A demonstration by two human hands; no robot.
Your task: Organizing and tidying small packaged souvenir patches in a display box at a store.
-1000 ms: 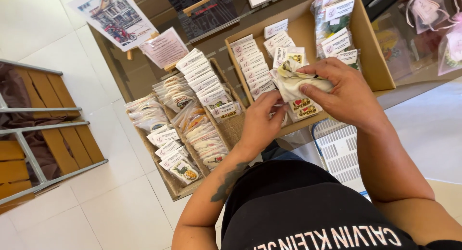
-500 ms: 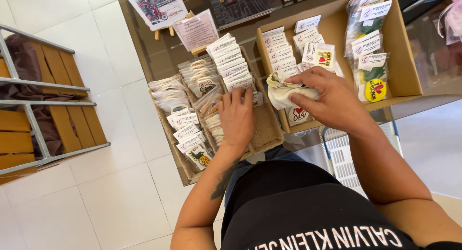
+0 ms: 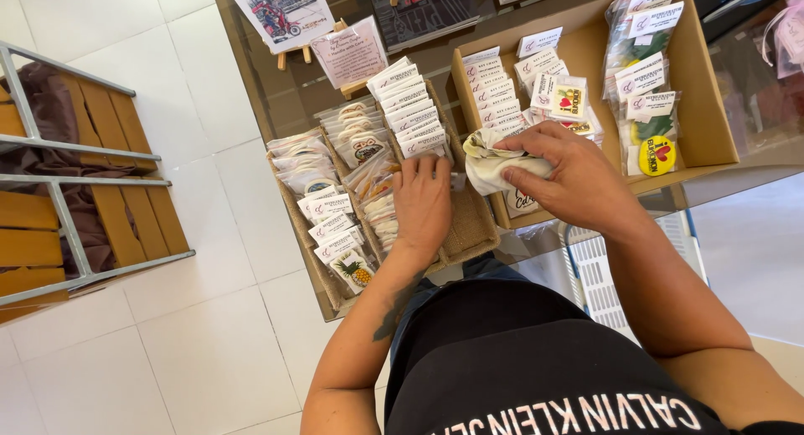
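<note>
Gripping crumpled white cloth (image 3: 494, 160), right hand (image 3: 578, 180); left hand (image 3: 423, 202) flat, fingers spread, on glossy packets (image 3: 381, 205).

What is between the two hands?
In the head view, only the basket's woven edge separates the left hand from the right hand gripping a cloth bundle.

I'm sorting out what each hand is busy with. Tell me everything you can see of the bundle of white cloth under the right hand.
The crumpled white cloth bundle looks like soft, thin fabric, bunched into loose folds with a faint yellowish patch near its top. It lies at the front left corner of the shallow brown cardboard tray, over small packets. The right hand rests on it, fingers pressing into the folds. The left hand is apart from it.
</note>
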